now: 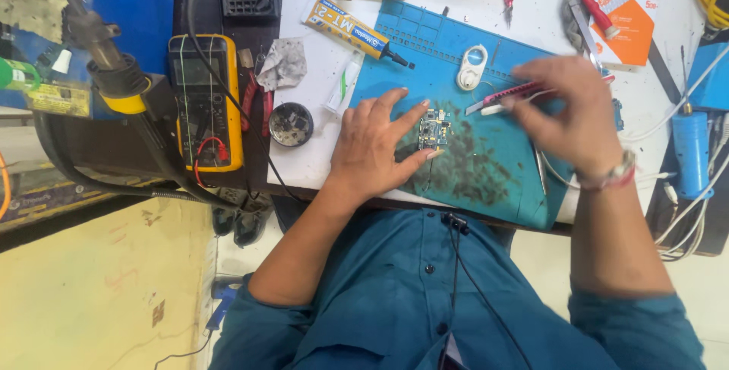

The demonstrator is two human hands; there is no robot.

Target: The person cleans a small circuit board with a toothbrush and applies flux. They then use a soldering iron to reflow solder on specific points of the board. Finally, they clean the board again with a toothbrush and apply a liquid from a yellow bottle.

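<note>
A small circuit board (433, 129) lies on the blue work mat (486, 180). My left hand (376, 146) rests flat on the mat, with index finger and thumb spread on either side of the board, touching its edges. My right hand (571, 108) hovers to the right of the board and grips a pink utility knife (501, 96), whose blade points left toward the board. A watch sits on my right wrist.
A yellow multimeter (205, 100) lies at the left, a glue tube (349, 28) at the mat's far edge, a round tin (291, 124) beside my left hand. A red screwdriver (588, 1), a white plastic ring tool (471, 66) and a blue tool (689, 153) lie right.
</note>
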